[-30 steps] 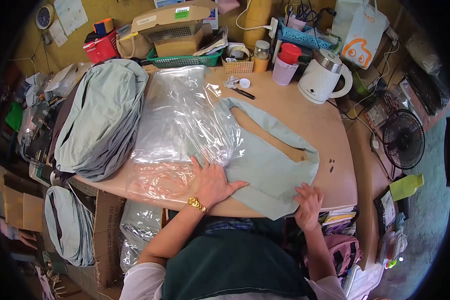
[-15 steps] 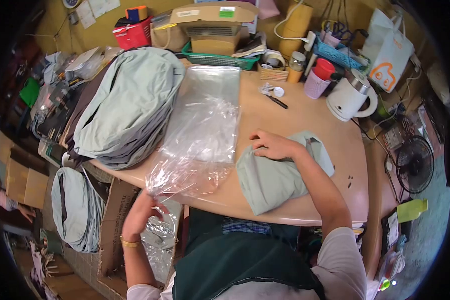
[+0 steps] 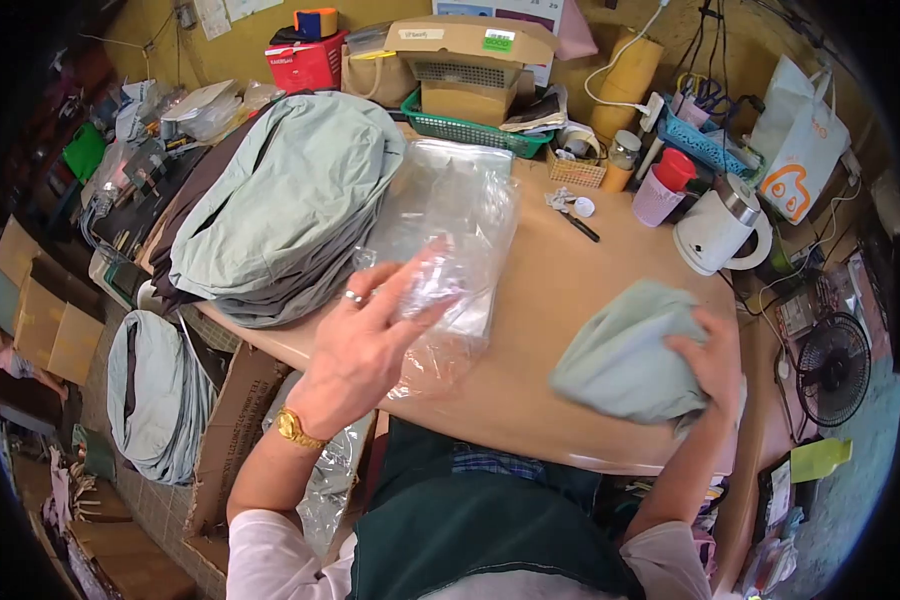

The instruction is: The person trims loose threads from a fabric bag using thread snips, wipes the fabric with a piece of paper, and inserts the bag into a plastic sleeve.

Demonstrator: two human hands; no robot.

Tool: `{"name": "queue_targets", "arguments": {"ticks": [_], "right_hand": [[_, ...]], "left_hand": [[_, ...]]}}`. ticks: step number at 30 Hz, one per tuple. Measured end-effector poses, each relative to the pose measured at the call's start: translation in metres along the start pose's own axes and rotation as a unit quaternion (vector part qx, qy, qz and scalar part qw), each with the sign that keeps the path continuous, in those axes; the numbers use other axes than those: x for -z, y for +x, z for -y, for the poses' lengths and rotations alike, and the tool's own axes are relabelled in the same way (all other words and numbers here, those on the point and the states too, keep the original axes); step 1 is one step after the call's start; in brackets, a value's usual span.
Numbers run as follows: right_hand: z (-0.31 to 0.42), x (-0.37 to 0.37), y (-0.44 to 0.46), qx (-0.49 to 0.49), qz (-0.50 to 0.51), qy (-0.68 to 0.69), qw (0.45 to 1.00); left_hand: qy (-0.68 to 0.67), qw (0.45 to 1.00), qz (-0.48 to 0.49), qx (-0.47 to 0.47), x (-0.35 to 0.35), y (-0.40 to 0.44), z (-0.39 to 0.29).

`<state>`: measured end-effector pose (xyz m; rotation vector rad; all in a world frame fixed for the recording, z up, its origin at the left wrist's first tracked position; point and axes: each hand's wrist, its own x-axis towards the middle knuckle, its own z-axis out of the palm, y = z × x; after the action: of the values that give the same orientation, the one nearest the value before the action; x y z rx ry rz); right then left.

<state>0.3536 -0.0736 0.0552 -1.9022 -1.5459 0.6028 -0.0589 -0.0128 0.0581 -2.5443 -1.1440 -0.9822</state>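
My left hand [image 3: 365, 335] reaches over a stack of clear plastic bags [image 3: 460, 190], fingers spread; whether the fingertips touch the film I cannot tell. At the right side of the table my right hand [image 3: 712, 362] grips the edge of a folded pale grey-green cloth piece [image 3: 625, 345], which looks partly raised and slightly blurred. Left of the bags lies a tall pile of similar grey-green cloth pieces [image 3: 290, 180], with darker layers underneath.
A white kettle [image 3: 708, 225], a pink cup [image 3: 658, 195] and a black pen [image 3: 578, 226] stand or lie on the table [image 3: 530, 380]. Below left are an open cardboard box [image 3: 232, 430] and another cloth bundle [image 3: 155, 400]. A person's arm [image 3: 20, 355] shows at far left.
My left hand has risen from the bags' near edge to above them. My right hand has moved right with the cloth, which has shifted and turned. The camera view has shifted a little.
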Motion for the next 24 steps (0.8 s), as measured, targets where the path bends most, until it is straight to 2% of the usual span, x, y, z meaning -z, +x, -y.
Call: {"name": "queue_targets", "arguments": {"ticks": [1,3,4,6,8,10,12,14,16,17,18,20,21,22,23,24], "right_hand": [[-0.007,0.003,-0.01,-0.001,-0.005,0.001,1.0],[-0.02,0.01,-0.028,0.079,-0.242,0.144,0.956],[-0.025,0.01,-0.03,0.079,-0.245,0.145,0.955],[-0.029,0.001,-0.035,0.124,-0.358,0.166,0.911],[-0.014,-0.013,-0.032,0.107,-0.381,0.192,0.898],[0.002,-0.036,-0.021,0.157,-0.403,0.262,0.863],[0.028,-0.067,-0.007,0.176,-0.405,0.324,0.837],[0.043,-0.1,0.01,0.238,-0.39,0.3,0.838],[0.056,-0.126,0.021,0.259,-0.315,0.295,0.864],[0.065,-0.137,0.025,0.243,-0.264,0.334,0.872],[0.074,-0.149,0.029,0.227,-0.211,0.37,0.876],[0.079,-0.193,0.057,0.203,-0.177,0.392,0.879],[0.08,-0.201,0.063,0.178,-0.147,0.417,0.879],[0.08,-0.204,0.069,0.153,-0.119,0.454,0.87],[0.079,-0.201,0.071,0.13,-0.095,0.497,0.853],[0.078,-0.198,0.072,0.111,-0.076,0.542,0.83]], "left_hand": [[-0.013,0.998,-0.002,-0.057,-0.002,0.007,-0.004],[-0.029,0.999,-0.013,-0.044,-0.011,0.018,-0.005],[-0.043,0.999,-0.021,-0.026,-0.018,0.023,-0.003],[-0.023,1.0,0.002,-0.021,-0.03,0.034,0.0],[0.076,0.997,-0.004,-0.033,-0.028,0.055,-0.018],[0.071,0.996,0.029,-0.039,-0.032,0.066,-0.029],[0.038,0.998,0.038,-0.038,-0.035,0.077,-0.043],[0.045,0.996,0.065,-0.045,-0.03,0.091,-0.061],[0.036,0.993,0.064,-0.093,-0.03,0.101,-0.073],[0.016,0.987,0.075,-0.145,-0.029,0.104,-0.075],[0.019,0.987,0.075,-0.144,-0.035,0.104,-0.078],[-0.012,0.956,0.166,-0.242,-0.059,0.093,-0.081],[-0.013,0.956,0.167,-0.241,-0.073,0.082,-0.084],[0.049,0.944,0.15,-0.289,-0.087,0.068,-0.087],[0.11,0.927,0.132,-0.335,-0.094,0.057,-0.091],[0.111,0.927,0.13,-0.335,-0.086,0.052,-0.095]]}}
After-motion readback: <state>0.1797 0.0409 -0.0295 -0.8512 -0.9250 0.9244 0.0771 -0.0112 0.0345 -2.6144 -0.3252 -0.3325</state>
